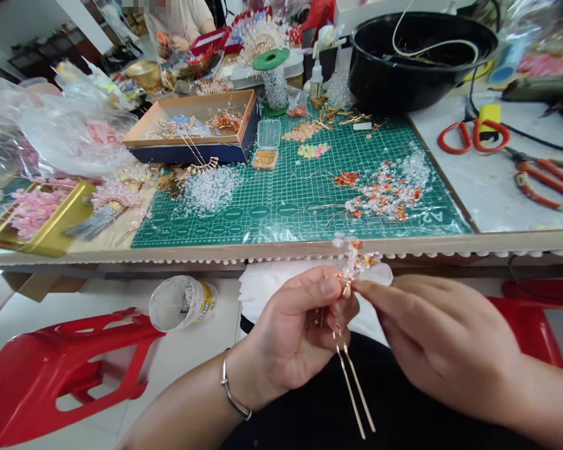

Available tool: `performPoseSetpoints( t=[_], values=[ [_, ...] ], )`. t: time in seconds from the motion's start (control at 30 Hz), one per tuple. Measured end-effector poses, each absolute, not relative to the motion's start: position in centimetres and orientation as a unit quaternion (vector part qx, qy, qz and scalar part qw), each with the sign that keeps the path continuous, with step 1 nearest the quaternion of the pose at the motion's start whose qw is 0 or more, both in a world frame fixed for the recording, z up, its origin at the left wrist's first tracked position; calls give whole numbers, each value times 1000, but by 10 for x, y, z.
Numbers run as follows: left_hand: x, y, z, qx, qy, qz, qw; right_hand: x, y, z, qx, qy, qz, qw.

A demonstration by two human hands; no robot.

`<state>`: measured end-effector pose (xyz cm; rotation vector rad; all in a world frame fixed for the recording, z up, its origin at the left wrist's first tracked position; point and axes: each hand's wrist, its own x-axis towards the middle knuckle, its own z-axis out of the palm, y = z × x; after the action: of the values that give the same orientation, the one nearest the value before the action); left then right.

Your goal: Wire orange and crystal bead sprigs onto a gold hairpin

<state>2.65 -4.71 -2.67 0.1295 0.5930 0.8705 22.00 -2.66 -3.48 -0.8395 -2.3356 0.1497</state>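
Head view shows the left hand (300,331) closed on a gold two-pronged hairpin (353,381), whose legs point down toward the near side. The right hand (445,331) is close at the right, its fingertips at the base of the bead cluster (356,257) on top of the pin; whether they are clamped on something cannot be told, because its thumb is hidden behind the hand. The pin and its beads are held before the near edge of the table (206,255), above the lap.

On the green cutting mat (281,194), the mark "A2" can be read at the near right corner, turned upside down. Small print inside its row of ovals is too fine to read with certainty. A white bucket (169,306) lies on the floor at left and has a yellow label (209,301); its writing is not legible.

Beaded sprigs (387,194) lie on the right part of the mat. Orange-handled pliers (547,181), farther right, are cut off by the border. At the far left, another person (182,19) is only partly visible, cut by the upper edge.
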Motion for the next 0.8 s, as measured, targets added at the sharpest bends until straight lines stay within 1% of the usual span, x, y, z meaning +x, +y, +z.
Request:
performPoseSetpoints(
  t=[0.1,0.2,0.33,0.43,0.63,0.8],
  values=[
    [27,-45,-24,53,294,414,860,218,-27,-37,-302,-900,43,313],
    [26,-43,-22,61,304,414,856,219,-26,-34,-319,-893,65,310],
    [26,-42,-22,86,315,407,853,221,-28,-30,-333,-878,92,330],
    [27,-41,-25,113,318,394,855,225,-29,-33,-313,-886,70,334],
    [27,-42,-25,138,346,387,844,238,-24,-31,-248,-926,6,285],
    [28,-47,-20,176,405,417,794,244,-26,-30,-205,-950,5,237]
  ],
)
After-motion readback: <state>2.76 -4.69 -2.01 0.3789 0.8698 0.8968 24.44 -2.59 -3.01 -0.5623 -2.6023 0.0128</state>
